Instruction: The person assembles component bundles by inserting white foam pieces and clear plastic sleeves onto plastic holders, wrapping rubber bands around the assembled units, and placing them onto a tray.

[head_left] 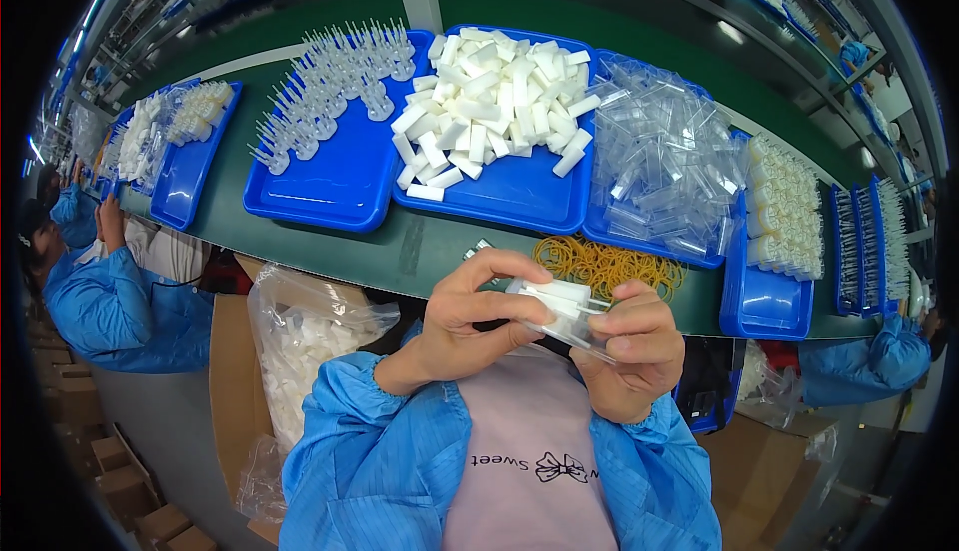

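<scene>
Close to my chest, at the near edge of the green bench, my two hands are together. My left hand is closed, thumb and fingers pinching a white rectangular block beside clear plastic. The fingers of my right hand are closed round a clear plastic sleeve, which lies against the block. Thin clear prongs stick out toward my right fingers. How far the block sits inside the sleeve, I cannot tell. Just beyond my hands lies a heap of yellow rubber bands.
Blue trays hold clear nozzle-like parts, white blocks, clear sleeves and rows of white assembled pieces. An open cardboard box with a bag of white pieces stands at left. Co-workers in blue sleeves sit on both sides.
</scene>
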`<act>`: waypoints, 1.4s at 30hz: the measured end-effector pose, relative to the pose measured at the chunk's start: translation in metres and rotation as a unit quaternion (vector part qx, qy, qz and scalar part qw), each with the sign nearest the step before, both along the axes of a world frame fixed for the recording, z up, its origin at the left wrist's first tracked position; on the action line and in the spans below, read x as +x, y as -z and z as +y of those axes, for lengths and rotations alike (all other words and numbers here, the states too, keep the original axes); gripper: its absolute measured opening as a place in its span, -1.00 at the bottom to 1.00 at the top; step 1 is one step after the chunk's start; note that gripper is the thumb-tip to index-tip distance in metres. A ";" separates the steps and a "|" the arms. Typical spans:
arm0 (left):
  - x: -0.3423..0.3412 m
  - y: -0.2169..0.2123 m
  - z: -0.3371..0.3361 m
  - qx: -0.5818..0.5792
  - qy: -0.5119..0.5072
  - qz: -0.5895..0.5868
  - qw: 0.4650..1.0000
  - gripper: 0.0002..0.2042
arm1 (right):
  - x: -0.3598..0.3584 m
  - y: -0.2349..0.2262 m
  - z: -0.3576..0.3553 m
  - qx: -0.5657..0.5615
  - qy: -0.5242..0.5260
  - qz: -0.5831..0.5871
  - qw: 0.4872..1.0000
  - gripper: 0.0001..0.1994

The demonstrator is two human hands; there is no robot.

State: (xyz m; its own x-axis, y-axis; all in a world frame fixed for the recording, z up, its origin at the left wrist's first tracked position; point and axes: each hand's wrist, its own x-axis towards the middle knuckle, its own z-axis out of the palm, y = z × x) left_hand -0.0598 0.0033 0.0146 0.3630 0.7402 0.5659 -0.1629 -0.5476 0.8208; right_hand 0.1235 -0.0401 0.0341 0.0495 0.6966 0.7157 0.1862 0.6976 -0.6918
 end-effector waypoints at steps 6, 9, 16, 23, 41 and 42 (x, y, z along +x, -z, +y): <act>0.001 0.000 -0.003 -0.039 -0.017 -0.017 0.999 -0.80 | 0.000 -0.002 -0.001 0.020 0.015 -0.030 0.999 -0.57; 0.000 -0.001 -0.001 -0.014 -0.015 0.000 1.000 -0.80 | 0.001 -0.004 -0.002 0.013 0.008 -0.034 0.999 -0.57; -0.002 -0.003 0.000 -0.011 0.005 -0.004 1.000 -0.81 | 0.000 -0.003 -0.003 0.017 0.004 -0.032 0.999 -0.55; 0.002 0.000 -0.008 -0.012 -0.054 -0.036 0.998 -0.68 | 0.000 -0.008 -0.006 0.033 0.010 -0.043 0.998 -0.51; -0.011 -0.002 0.026 -0.644 0.350 -0.037 0.680 -0.48 | 0.025 0.007 0.037 -0.264 -0.070 -0.001 0.962 -0.67; -0.010 -0.002 0.024 -0.648 0.343 -0.040 0.679 -0.48 | 0.026 0.007 0.038 -0.260 -0.070 -0.020 0.963 -0.67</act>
State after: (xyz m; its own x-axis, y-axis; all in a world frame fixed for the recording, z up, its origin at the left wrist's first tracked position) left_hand -0.0697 0.0276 0.0167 0.8807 0.3075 -0.3603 -0.0871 0.8528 0.5149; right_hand 0.1496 -0.0022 0.0269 -0.0910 0.9591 0.2680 0.1502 0.2792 -0.9484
